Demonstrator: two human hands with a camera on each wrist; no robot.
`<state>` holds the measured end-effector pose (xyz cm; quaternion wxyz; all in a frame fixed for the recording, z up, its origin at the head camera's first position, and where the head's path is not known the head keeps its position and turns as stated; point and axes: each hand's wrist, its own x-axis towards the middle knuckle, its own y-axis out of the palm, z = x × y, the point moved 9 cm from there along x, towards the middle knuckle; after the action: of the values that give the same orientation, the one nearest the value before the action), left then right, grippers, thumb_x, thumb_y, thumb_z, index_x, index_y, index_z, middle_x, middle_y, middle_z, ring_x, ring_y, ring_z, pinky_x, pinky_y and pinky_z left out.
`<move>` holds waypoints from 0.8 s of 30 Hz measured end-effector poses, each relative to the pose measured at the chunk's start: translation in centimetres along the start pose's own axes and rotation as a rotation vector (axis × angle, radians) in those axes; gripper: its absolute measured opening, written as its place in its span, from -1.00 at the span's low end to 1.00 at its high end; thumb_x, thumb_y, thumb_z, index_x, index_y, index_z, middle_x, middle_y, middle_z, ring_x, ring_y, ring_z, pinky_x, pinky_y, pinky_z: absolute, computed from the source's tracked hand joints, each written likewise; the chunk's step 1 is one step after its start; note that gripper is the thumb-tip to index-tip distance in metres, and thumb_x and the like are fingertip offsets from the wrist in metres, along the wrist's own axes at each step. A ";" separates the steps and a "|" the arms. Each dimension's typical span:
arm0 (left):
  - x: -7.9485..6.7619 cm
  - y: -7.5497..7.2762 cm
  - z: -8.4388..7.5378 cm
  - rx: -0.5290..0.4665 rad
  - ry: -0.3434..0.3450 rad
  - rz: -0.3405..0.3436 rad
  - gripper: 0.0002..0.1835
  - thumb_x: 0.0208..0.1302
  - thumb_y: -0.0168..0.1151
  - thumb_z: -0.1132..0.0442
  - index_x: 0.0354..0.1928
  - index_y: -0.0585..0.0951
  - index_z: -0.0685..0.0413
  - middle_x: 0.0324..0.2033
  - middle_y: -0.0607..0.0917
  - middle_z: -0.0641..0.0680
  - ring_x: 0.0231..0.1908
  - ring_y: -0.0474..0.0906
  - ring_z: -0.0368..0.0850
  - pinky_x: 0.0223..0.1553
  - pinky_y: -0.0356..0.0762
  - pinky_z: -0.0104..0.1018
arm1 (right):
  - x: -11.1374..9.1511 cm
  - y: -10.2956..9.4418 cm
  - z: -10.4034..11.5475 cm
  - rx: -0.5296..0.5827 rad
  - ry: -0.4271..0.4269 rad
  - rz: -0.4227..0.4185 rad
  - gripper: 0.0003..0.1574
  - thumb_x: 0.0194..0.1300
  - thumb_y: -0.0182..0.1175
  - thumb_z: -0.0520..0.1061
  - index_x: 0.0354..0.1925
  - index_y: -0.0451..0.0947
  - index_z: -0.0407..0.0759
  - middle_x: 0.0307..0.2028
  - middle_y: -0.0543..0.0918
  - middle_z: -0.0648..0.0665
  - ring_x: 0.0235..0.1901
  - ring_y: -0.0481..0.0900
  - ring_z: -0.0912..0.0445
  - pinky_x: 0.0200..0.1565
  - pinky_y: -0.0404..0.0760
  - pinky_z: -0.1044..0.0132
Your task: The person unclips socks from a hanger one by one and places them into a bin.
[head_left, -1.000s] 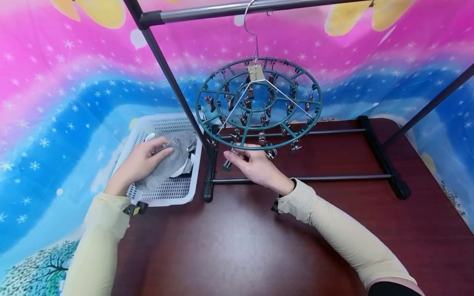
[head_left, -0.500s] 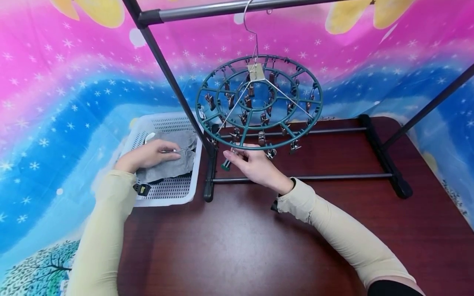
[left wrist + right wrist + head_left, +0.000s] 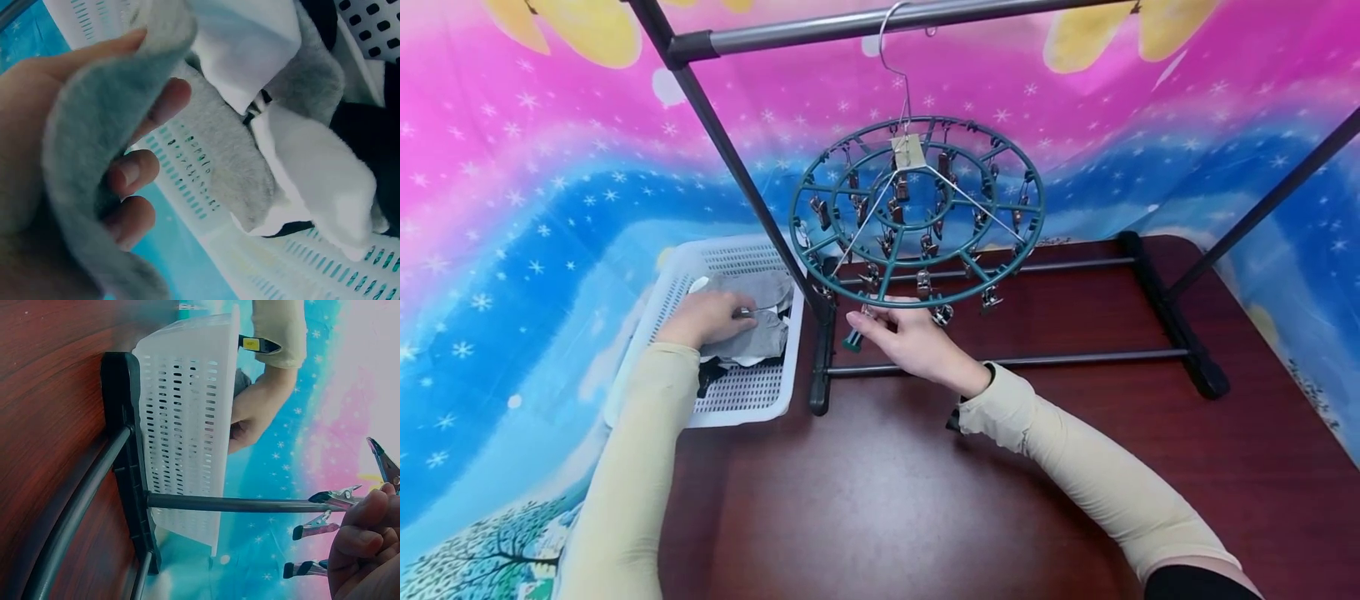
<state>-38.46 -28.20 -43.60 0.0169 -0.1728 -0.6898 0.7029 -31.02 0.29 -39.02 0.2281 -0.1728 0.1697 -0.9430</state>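
My left hand (image 3: 715, 317) is inside the white plastic basket (image 3: 787, 383), its fingers curled around a grey sock (image 3: 94, 125). More grey and white fabric (image 3: 312, 169) lies heaped beyond the fingers in the left wrist view, with dark pieces among it. With thumb and fingers, my right hand (image 3: 917, 342) pinches a clip (image 3: 852, 340) at the near left rim of the round green hanger (image 3: 904, 227). In the right wrist view, fingertips (image 3: 374, 503) press on a metal clip (image 3: 340, 497), with other clips close by.
The hanger hooks over the top bar (image 3: 820, 31) of a dark metal rack, whose left post (image 3: 730, 158) rises between basket and hanger. Lower rack bars (image 3: 1097, 359) cross the reddish-brown table (image 3: 880, 500). A patterned cloth (image 3: 587, 200) covers the wall behind.
My left hand has moved right and deeper into the basket, and the grey fabric has shifted with it. My right hand keeps its pinch at the hanger rim. The head view has tilted slightly.
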 end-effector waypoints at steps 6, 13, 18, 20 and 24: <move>0.0 0.3 0.5 -0.004 -0.033 -0.003 -0.74 0.47 0.26 0.02 0.06 0.71 -0.07 -0.04 0.78 0.17 -0.16 0.64 0.13 0.02 0.56 0.18 | 0.1 0.1 -0.1 0.006 0.016 0.000 -0.63 0.56 0.16 0.10 -0.38 0.60 -0.03 -0.57 0.39 -0.03 -0.50 0.35 0.04 -0.38 0.33 0.24; 0.3 1.2 1.4 -0.033 -0.032 -0.028 -0.72 0.49 0.25 0.02 0.06 0.72 -0.02 0.00 0.78 0.19 0.00 0.63 0.21 0.17 0.49 0.22 | 0.0 0.3 -0.4 -0.009 0.042 0.005 -0.63 0.55 0.16 0.12 -0.36 0.61 -0.01 -0.57 0.40 -0.02 -0.50 0.36 0.05 -0.39 0.33 0.23; 0.4 2.2 2.1 -0.053 -0.057 -0.014 -0.66 0.50 0.23 0.01 0.11 0.71 0.03 0.12 0.72 0.23 0.22 0.53 0.32 0.33 0.35 0.30 | 0.1 0.2 -0.2 -0.011 0.024 0.002 -0.64 0.54 0.19 0.12 -0.39 0.60 0.00 -0.57 0.41 -0.02 -0.50 0.37 0.04 -0.39 0.34 0.23; 0.4 2.4 2.3 -0.059 -0.061 -0.009 -0.67 0.51 0.21 0.00 0.10 0.70 0.03 0.11 0.72 0.24 0.19 0.55 0.31 0.30 0.38 0.30 | 0.1 0.2 -0.2 -0.013 0.020 0.001 -0.65 0.53 0.19 0.11 -0.39 0.60 0.00 -0.56 0.41 -0.02 -0.50 0.37 0.05 -0.39 0.33 0.24; 0.4 2.5 2.5 -0.079 -0.046 -0.017 -0.69 0.52 0.18 -0.01 0.03 0.70 0.02 -0.01 0.76 0.22 0.02 0.62 0.25 0.15 0.47 0.27 | 0.0 0.2 -0.3 -0.015 0.027 0.006 -0.66 0.53 0.19 0.10 -0.38 0.60 0.00 -0.56 0.40 -0.01 -0.51 0.37 0.05 -0.41 0.32 0.26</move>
<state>-38.97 -30.62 -46.16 0.0002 -0.1511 -0.7187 0.6787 -31.08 0.18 -39.38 0.2271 -0.1613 0.1804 -0.9433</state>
